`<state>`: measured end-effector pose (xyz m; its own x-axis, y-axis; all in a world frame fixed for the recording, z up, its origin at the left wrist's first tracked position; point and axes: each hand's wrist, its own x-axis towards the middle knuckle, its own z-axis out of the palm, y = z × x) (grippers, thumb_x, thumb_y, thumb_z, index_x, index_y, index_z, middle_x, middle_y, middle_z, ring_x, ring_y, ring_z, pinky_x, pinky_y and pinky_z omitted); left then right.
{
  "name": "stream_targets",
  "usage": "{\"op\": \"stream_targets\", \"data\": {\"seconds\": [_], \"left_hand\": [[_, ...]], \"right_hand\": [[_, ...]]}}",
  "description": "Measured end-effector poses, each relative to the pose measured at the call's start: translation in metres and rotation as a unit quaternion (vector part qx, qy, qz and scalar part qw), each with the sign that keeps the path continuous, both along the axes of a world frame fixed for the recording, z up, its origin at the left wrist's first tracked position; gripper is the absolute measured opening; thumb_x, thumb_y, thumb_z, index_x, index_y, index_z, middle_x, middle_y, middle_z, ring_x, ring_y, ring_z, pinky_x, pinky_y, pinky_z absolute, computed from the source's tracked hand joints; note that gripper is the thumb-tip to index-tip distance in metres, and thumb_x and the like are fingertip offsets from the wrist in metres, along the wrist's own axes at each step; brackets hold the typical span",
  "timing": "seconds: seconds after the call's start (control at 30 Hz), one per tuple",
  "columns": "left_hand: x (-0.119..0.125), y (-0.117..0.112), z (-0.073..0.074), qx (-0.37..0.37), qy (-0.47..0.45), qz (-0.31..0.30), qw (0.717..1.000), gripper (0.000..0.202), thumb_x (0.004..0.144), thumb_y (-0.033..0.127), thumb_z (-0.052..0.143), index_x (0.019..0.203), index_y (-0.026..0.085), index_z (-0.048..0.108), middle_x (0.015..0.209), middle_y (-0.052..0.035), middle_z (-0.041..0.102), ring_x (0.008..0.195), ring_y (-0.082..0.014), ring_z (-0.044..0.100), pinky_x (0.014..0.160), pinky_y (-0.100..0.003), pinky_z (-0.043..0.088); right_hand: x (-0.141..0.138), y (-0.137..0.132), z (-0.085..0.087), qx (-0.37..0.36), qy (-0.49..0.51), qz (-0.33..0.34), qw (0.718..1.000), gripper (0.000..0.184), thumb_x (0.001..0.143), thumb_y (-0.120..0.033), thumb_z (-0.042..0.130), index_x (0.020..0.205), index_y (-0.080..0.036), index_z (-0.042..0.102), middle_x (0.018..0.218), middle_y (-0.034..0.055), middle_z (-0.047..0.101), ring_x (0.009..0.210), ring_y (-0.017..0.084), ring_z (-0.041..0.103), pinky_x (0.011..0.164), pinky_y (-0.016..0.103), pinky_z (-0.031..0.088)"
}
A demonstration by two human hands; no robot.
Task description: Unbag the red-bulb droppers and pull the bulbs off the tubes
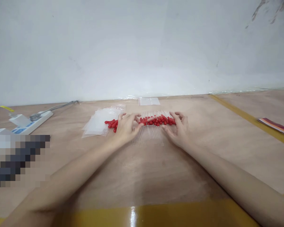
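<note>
Red-bulbed clear droppers (pixel 167 120) lie in a row on the wooden table, their thin tubes pointing away from me and towards me. One dropper (pixel 151 119) rests slantwise across the row. My left hand (pixel 128 125) is at the row's left end, thumb and fingers curved with a gap between them, near the slanted dropper's bulb. More red bulbs (pixel 112 124) show to the left of that hand, partly hidden by it. At the right end, my right hand (pixel 178 127) touches the bulbs, its thumb and fingers apart.
A stack of clear plastic bags (pixel 98 121) lies left of the droppers. Behind them is a small white packet (pixel 149 101). A power strip (pixel 33 123) with plugs is at the far left. A colourful printed strip (pixel 276 126) lies at right, across yellow tape (pixel 241 115).
</note>
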<state>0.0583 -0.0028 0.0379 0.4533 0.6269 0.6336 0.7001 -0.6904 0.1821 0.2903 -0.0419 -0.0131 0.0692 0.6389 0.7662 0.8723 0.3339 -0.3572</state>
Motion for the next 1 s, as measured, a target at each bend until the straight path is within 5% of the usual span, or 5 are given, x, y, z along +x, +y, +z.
{"op": "stream_targets", "data": {"seconds": [0.23, 0.43, 0.63, 0.77, 1.0], "left_hand": [[-0.033, -0.027, -0.033, 0.153, 0.010, -0.075, 0.985, 0.017, 0.078, 0.025, 0.059, 0.094, 0.022, 0.053, 0.081, 0.0015, 0.069, 0.077, -0.0166, 0.061, 0.090, -0.040, 0.035], [-0.024, -0.025, -0.034, 0.123, 0.032, -0.078, 0.989, 0.012, 0.081, 0.029, 0.055, 0.091, 0.024, 0.059, 0.080, 0.0011, 0.069, 0.081, -0.0174, 0.060, 0.090, -0.040, 0.034], [-0.013, -0.021, -0.034, 0.057, 0.079, -0.115, 0.989, 0.029, 0.083, 0.036, 0.051, 0.110, 0.026, 0.057, 0.112, -0.0041, 0.060, 0.108, -0.0205, 0.048, 0.091, -0.038, 0.032], [-0.011, -0.021, -0.033, 0.037, 0.101, -0.158, 0.982, 0.023, 0.085, 0.033, 0.049, 0.105, 0.025, 0.059, 0.100, -0.0006, 0.065, 0.103, -0.0170, 0.048, 0.096, -0.037, 0.027], [-0.010, -0.027, -0.030, 0.034, 0.147, -0.145, 0.978, 0.022, 0.086, 0.032, 0.044, 0.077, 0.020, 0.061, 0.075, -0.0022, 0.063, 0.084, -0.0179, 0.052, 0.089, -0.039, 0.030]], "right_hand": [[-0.019, -0.018, 0.013, 0.020, -0.234, 0.134, 0.963, 0.032, 0.083, -0.042, 0.048, 0.112, -0.029, 0.056, 0.109, 0.0022, 0.060, 0.110, 0.021, 0.043, 0.097, 0.044, 0.018], [-0.029, -0.017, 0.011, -0.040, -0.242, 0.148, 0.958, 0.027, 0.089, -0.033, 0.039, 0.104, -0.026, 0.060, 0.081, -0.0001, 0.066, 0.089, 0.016, 0.050, 0.094, 0.041, 0.019], [-0.034, -0.019, 0.012, -0.021, -0.258, 0.148, 0.955, 0.026, 0.089, -0.028, 0.038, 0.089, -0.024, 0.064, 0.067, -0.0017, 0.061, 0.077, 0.013, 0.048, 0.094, 0.041, 0.017], [-0.035, -0.022, 0.009, -0.012, -0.267, 0.164, 0.950, 0.025, 0.088, -0.030, 0.039, 0.092, -0.026, 0.063, 0.064, -0.0021, 0.059, 0.072, 0.013, 0.046, 0.094, 0.042, 0.016], [-0.034, -0.027, 0.009, -0.047, -0.280, 0.174, 0.943, 0.025, 0.089, -0.030, 0.037, 0.090, -0.030, 0.062, 0.062, -0.0048, 0.058, 0.069, 0.010, 0.044, 0.094, 0.038, 0.015]]}}
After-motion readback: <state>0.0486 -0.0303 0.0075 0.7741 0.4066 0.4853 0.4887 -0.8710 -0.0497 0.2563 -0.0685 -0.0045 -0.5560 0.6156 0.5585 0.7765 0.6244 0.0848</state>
